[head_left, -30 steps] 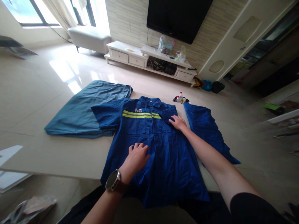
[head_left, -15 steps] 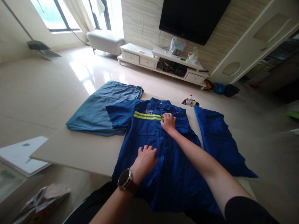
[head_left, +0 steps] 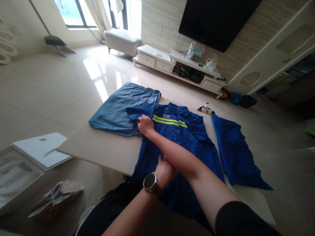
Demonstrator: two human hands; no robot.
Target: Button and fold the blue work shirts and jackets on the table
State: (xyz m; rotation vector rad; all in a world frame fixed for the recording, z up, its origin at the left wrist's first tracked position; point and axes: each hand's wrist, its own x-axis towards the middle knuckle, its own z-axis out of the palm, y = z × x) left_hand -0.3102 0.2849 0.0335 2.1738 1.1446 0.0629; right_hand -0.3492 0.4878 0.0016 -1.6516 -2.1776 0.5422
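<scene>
A dark blue work shirt with a yellow reflective stripe lies front up on a beige table. My right arm crosses over my left. My right hand is at the shirt's left sleeve, fingers curled on the cloth where it overlaps a lighter blue garment. My left hand, with a watch on its wrist, rests on the shirt's lower front. Its fingers are hidden under my right forearm.
Another dark blue garment lies at the table's right side. A small bottle stands at the far edge. A white board and a crumpled bag are low on the left. A TV cabinet stands beyond.
My right hand has swept from the shirt's right chest, across the collar, to the left sleeve, crossing over my left arm. My left hand has stayed on the lower front. The view turned right.
</scene>
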